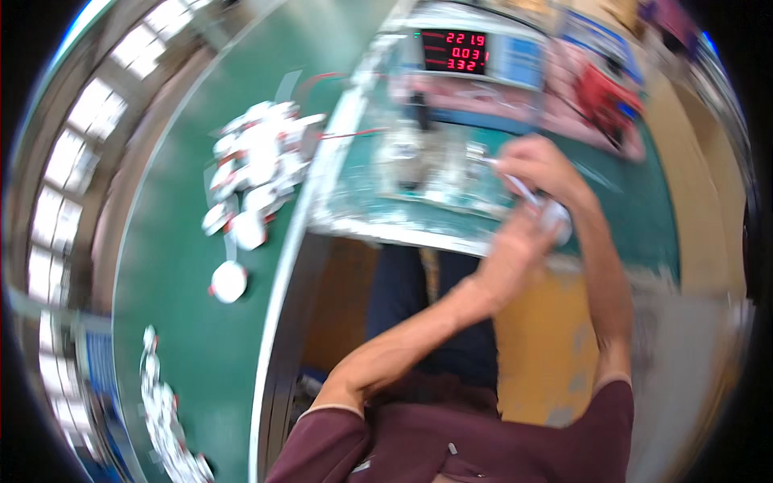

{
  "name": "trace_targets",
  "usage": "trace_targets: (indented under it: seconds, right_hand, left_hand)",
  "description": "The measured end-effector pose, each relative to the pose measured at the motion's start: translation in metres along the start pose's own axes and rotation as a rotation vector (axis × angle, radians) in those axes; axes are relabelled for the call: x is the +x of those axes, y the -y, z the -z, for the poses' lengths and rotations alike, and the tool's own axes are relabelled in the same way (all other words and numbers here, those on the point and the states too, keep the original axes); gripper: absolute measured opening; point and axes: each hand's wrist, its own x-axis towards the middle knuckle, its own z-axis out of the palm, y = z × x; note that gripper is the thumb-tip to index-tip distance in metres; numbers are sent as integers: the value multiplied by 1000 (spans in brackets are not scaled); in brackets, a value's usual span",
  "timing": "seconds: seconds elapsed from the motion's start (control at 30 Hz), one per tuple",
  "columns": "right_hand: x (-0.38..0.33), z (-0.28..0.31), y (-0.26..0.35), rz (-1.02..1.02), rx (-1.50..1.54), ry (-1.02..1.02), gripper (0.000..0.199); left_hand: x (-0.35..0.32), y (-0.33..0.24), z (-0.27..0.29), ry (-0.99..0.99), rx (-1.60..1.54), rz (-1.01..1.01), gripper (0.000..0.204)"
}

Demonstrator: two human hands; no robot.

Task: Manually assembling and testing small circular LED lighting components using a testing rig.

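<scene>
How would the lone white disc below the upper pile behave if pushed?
The white disc would probably slide rather than tip, since it seems to lie flat. The green surface looks smooth and may offer little grip. On edge, its round outline might let it roll.

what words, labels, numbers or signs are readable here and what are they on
Meter screen: three rows of red lit digits, not transcribed.
Blue panel beside it: too blurred to read.
White piece by the left hand: nothing legible, blurred.
</scene>
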Motion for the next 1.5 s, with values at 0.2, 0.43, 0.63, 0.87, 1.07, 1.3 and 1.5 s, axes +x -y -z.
trace_targets:
  seconds: [0.2, 0.43, 0.63, 0.87, 1.07, 1.3, 1.5]
  right_hand:
    - [-24, 2, 7, 21, 84, -167, 36]
    - [-4, -5, -1, 39, -10, -90, 33]
    - [-7, 6, -23, 48, 19, -137, 33]
    - [-32, -22, 14, 101, 28, -123, 29]
    - [-60, -88, 59, 64, -39, -128, 26]
    - [-42, -108, 84, 285, 121, -218, 37]
    - [-58, -41, 43, 166, 259, -262, 29]
  left_hand:
    - [-53, -44, 204, -71, 468, 91, 38]
    - [-238, -118, 402, -29, 1615, 1160, 32]
    - [-177, -55, 368, 21, 1210, 963, 77]
    - [-196, 58, 382, -161, 1101, 717, 54]
    - [-105, -25, 289, -863, -483, 809, 58]
    - [-34, -56, 125, -487, -1324, 1003, 55]
    - [-22, -42, 105, 380, -823, 1049, 51]
